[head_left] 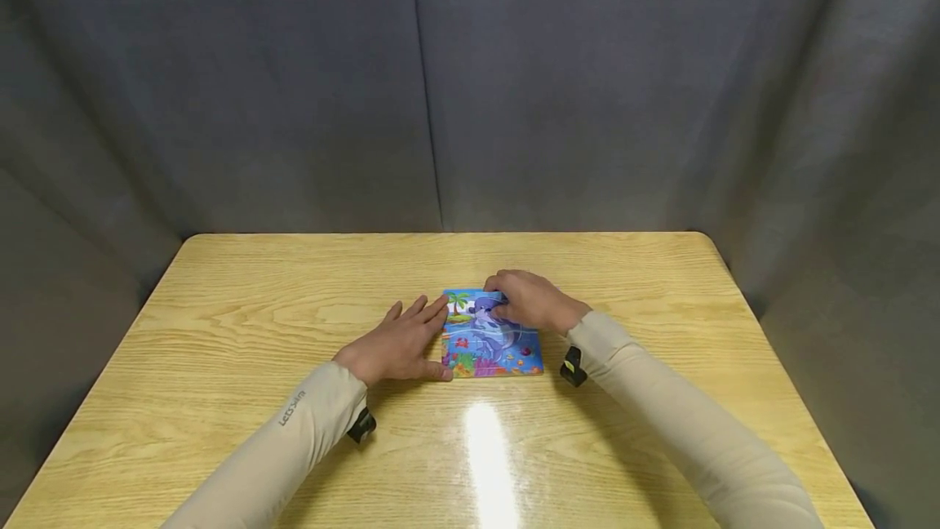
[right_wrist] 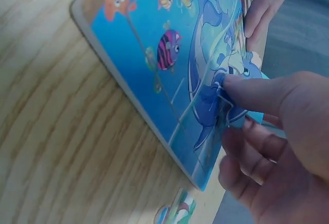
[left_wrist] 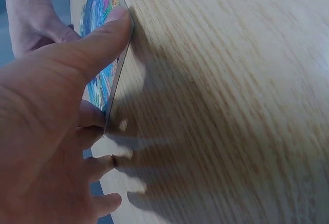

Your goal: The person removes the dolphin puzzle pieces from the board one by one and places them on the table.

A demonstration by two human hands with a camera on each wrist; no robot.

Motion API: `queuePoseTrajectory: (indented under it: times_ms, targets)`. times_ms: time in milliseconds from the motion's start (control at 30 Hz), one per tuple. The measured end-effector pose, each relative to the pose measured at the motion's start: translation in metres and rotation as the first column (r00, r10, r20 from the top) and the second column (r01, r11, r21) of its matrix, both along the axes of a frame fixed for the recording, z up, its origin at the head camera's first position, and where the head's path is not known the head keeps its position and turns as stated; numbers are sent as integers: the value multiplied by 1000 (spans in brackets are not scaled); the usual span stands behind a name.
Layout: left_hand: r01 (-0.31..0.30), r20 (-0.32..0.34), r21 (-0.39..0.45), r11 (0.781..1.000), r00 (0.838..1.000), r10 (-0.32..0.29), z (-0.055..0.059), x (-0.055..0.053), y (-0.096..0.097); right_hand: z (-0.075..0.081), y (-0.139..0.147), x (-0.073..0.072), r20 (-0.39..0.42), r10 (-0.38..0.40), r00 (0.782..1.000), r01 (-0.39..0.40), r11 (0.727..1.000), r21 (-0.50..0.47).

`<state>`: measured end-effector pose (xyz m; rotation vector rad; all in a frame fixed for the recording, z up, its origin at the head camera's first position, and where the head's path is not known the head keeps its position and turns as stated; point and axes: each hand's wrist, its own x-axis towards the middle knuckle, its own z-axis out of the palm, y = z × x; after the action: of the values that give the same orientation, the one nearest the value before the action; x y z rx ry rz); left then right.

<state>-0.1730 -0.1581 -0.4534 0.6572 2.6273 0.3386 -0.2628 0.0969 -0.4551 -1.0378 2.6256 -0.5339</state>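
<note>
A colourful jigsaw puzzle [head_left: 477, 357] in a flat tray lies on the table, with a dolphin, fish and a palm tree pictured on it. My left hand [head_left: 400, 345] lies along its left side, fingers straight and spread. In the left wrist view, the left thumb [left_wrist: 115, 26] rests on the puzzle's near corner and the index finger touches its edge. From the far right side, my right hand [head_left: 536, 300] reaches over the puzzle. Between its thumb and fingers it pinches a puzzle piece [right_wrist: 239, 100], tilted up from the picture and partly hidden by the fingers.
Another loose puzzle piece [right_wrist: 181, 211] lies on the wooden table [head_left: 294, 284] beyond the tray's corner. Grey curtains [head_left: 294, 104] hang behind the table and at both sides. A bright light reflection shows on the near tabletop.
</note>
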Motion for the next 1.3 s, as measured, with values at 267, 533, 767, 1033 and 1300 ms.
queuePoseTrajectory:
  times_ms: [267, 533, 767, 1033, 1300]
  targets:
    - [0, -7, -3, 1000, 1000, 0, 0, -1, 0, 7, 12, -7, 91, 19, 996, -9, 993, -119]
    - [8, 0, 3, 1000, 1000, -8, -1, 0, 1, 14, 36, -12, 103, -61, 993, 74, 989, -128]
    - [1, -5, 9, 1000, 1000, -1, -2, 0, -1, 18, 66, -16, 118, -141, 983, 154, 982, -108]
    - [3, -9, 17, 1000, 1000, -3, -2, 2, -1, 17, 102, -20, 97, -192, 977, 200, 976, -86]
    - [-2, -7, 27, 1000, 1000, 2, -1, 2, -1, 12, 130, -20, 88, -216, 972, 221, 973, -57]
